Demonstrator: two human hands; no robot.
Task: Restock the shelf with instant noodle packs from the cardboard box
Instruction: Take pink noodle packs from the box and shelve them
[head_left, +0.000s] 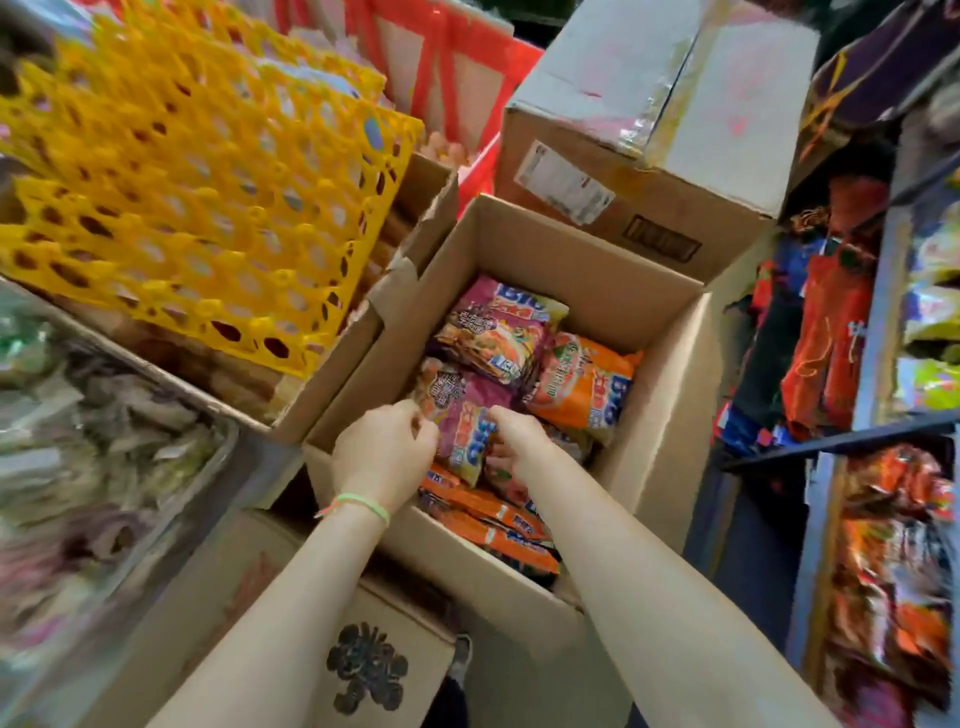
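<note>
Both my hands are down inside the open cardboard box, my left hand and right hand clamped on either side of a pink noodle pack lying on top of the orange packs; the shelf stands to my right, stocked with packets

Both your forearms are bare to the bottom edge of the view, with no sleeves showing. Your left hand carries a thin pale-green cord bracelet around the wrist, and a short pink-orange end sticks out from it toward 9 o'clock. Your right hand shows no ring, watch or band on it. At 6 o'clock, between your arms, the toe of a grey shoe shows.
</note>
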